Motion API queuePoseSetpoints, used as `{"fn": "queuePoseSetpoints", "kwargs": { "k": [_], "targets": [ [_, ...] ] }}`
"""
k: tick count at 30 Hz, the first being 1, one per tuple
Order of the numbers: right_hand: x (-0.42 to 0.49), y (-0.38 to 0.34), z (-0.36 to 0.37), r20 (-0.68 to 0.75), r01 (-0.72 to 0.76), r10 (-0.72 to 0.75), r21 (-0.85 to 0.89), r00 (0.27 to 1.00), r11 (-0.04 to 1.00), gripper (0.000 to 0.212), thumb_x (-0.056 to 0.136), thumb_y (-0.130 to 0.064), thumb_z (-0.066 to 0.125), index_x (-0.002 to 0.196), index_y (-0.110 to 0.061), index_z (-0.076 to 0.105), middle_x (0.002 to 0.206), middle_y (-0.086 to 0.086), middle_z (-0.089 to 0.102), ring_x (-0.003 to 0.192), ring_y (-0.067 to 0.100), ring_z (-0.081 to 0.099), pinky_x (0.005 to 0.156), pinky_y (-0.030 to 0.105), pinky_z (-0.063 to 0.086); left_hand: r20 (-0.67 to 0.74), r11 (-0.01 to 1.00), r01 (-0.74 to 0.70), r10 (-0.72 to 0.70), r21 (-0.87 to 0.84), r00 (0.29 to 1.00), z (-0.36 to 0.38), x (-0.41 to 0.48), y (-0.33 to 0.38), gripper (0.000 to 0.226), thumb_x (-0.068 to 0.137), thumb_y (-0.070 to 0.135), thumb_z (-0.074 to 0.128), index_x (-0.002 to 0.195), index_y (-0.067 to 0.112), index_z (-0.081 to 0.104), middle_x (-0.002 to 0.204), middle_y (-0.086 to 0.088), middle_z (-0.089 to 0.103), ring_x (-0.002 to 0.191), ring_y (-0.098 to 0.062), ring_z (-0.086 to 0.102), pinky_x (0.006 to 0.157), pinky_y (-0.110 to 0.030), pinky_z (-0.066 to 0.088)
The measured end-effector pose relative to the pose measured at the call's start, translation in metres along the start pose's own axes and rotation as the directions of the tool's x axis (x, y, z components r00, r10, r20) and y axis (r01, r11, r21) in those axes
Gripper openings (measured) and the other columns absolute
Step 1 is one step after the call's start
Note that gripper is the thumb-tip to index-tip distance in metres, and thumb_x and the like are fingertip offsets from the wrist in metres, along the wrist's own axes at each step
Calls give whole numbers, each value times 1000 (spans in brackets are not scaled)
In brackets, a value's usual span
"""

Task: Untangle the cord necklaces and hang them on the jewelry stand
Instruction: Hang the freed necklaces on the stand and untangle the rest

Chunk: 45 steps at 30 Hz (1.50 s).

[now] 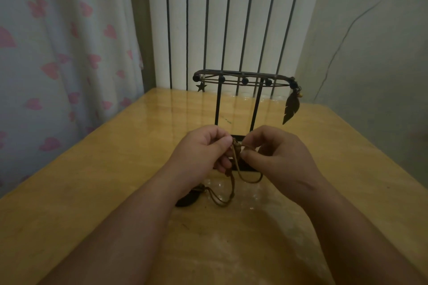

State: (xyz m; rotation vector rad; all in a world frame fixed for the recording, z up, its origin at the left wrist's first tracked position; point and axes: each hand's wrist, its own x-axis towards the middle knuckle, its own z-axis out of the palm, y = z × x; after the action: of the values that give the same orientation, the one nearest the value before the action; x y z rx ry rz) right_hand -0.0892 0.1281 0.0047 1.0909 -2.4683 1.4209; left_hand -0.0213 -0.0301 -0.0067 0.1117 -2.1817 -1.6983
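Left hand [203, 150] and right hand [275, 152], close together above the tabletop [92, 180], each pinch the knot of a cord necklace [236, 148] between them. Its cord trails down toward the person, ending at a dark pendant [185, 199] below the left hand. The jewelry stand [240, 81] rises just beyond both hands, its bar running left–right; hanging probably means lifting forward.

A glossy yellow-brown wooden table [92, 180] fills the foreground, its top mirroring pale streaks from the tall white column radiator [199, 18] standing just behind its far edge. A white curtain printed with pink hearts [58, 53] hangs at the left. At the right, a thin dark cable [332, 55] runs down the plain pale grey-green wall [382, 65]. The light is dim.
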Motion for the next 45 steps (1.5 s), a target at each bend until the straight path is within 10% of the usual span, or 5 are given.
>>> {"fn": "queuePoseSetpoints", "kwargs": {
  "k": [6, 15, 28, 45],
  "targets": [
    [-1, 0, 4, -9, 47, -47, -54, 999, 997, 6, 78, -38, 65, 84, -38, 67, 74, -20, 63, 62, 4, 53, 53, 13, 45, 29, 999, -1, 0, 37, 1000, 1, -1, -1, 22, 100, 16, 51, 83, 19, 65, 67, 6, 66, 61, -10, 61, 60, -28, 49],
    [-3, -7, -4, 113, 11, -24, 108, 993, 994, 6, 83, -27, 66, 80, -23, 68, 76, 6, 69, 76, 26, 66, 69, 43, 58, 97, 998, 22, -17, -52, 995, 4, -3, -2, 31, 103, 20, 44, 78, 21, 62, 60, 3, 56, 58, -12, 51, 64, -38, 46],
    [-2, -11, -9, 28, -101, 98, 341, 995, 935, 10, 92, -19, 59, 90, -13, 66, 78, 7, 68, 60, 6, 59, 54, 13, 49, -8, 965, -25, 24, -260, 1000, -3, -1, 1, 13, 91, 3, 60, 90, 14, 67, 92, -7, 71, 82, -24, 71, 68, -31, 54],
    [-2, -10, -5, 98, -110, 80, 342, 992, 933, 6, 86, -15, 67, 91, -13, 70, 83, 2, 73, 78, 14, 70, 67, 20, 56, -7, 990, -83, 83, -114, 997, 2, -5, 5, 9, 89, 15, 67, 93, 20, 73, 89, 1, 74, 87, -15, 71, 79, -30, 58]
  ]
}}
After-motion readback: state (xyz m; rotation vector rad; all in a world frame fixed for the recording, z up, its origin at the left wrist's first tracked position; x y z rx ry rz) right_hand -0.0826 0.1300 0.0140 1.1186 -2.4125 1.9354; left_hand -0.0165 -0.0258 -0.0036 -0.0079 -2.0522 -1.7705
